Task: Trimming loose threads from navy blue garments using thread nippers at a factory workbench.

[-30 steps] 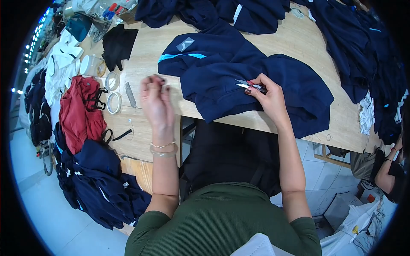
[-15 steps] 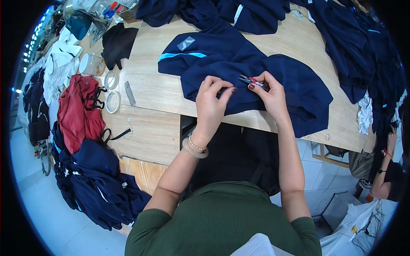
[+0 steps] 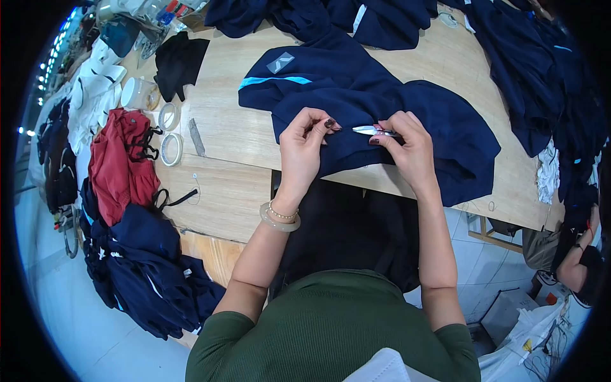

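A navy garment (image 3: 356, 95) with a light-blue stripe and a small grey patch lies spread on the table before me. Over its near part, my right hand (image 3: 410, 149) grips a pair of thread snips (image 3: 368, 130), whose silver blades point left. Red shows on the snips near my fingers. To the left of the blade tips, my left hand (image 3: 304, 146) is closed in a pinch above the cloth. Whatever sits between its fingertips is too small to make out. A gap separates the two hands.
The wooden table (image 3: 235, 137) carries two tape rolls (image 3: 171, 149), a grey strip (image 3: 196, 137) and black cloth (image 3: 179, 65). Red garments (image 3: 124, 165) and navy garments (image 3: 149, 274) are heaped at the left. More navy clothing (image 3: 522, 76) lies far right, near another person's arm (image 3: 576, 258).
My left hand has drawn left, away from the snips. The snips have turned slightly in my right hand, which has shifted a little right, and their blades now look closer together.
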The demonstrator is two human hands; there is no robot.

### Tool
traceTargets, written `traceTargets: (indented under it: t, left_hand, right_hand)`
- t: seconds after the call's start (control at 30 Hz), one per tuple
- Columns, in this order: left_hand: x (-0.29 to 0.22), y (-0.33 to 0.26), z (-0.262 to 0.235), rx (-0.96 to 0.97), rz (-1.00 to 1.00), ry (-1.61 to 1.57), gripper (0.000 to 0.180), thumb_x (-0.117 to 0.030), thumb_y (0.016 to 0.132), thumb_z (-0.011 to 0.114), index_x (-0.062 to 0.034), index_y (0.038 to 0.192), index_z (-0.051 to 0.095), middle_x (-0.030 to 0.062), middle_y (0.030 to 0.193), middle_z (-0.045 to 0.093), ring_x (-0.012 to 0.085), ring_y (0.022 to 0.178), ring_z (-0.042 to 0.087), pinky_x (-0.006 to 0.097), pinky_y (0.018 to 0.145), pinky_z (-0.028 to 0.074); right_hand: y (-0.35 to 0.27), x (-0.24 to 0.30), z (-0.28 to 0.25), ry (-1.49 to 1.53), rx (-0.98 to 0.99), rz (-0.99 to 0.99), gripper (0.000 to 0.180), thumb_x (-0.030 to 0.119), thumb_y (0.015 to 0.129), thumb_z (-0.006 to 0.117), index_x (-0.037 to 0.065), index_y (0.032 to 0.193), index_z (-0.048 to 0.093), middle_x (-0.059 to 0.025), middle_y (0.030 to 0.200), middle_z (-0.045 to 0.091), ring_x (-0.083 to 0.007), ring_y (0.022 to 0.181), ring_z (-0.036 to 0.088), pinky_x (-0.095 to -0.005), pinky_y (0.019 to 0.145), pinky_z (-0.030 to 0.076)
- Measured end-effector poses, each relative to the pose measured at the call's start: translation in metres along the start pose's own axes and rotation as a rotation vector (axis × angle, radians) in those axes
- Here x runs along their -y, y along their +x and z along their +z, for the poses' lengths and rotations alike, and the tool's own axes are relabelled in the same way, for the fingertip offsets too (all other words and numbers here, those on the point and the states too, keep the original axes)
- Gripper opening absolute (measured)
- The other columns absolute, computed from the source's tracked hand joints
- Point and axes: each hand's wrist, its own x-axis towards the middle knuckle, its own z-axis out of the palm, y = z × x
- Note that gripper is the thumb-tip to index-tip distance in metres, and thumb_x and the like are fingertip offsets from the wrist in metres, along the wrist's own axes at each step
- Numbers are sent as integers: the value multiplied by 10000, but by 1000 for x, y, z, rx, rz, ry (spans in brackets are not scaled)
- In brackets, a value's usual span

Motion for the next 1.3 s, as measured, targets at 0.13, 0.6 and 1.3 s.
traceTargets:
  t: [0.13,0.6,1.3]
  left_hand:
    - [-1,2,3,3,-10,-17,81,-62,943,564,-13,893,607,16,812,665,36,736,592,161,607,413]
    - [-3,2,-9,-133,43,-34,75,-45,938,565,10,967,606,49,862,638,73,726,584,197,642,478]
    - [-11,5,-6,-79,146,53,103,-31,990,424,15,960,511,121,786,642,160,727,670,251,623,549]
  right_hand:
    - [2,2,4,-38,-25,-102,200,127,701,742,37,813,602,-40,766,555,-233,729,508,-325,631,435]
    - [2,3,-1,-39,-35,-32,194,123,714,743,30,807,601,-52,756,565,-224,711,503,-327,626,426]
    - [6,17,4,-167,25,-96,202,167,737,729,52,820,584,-37,786,573,-230,737,537,-328,625,447]
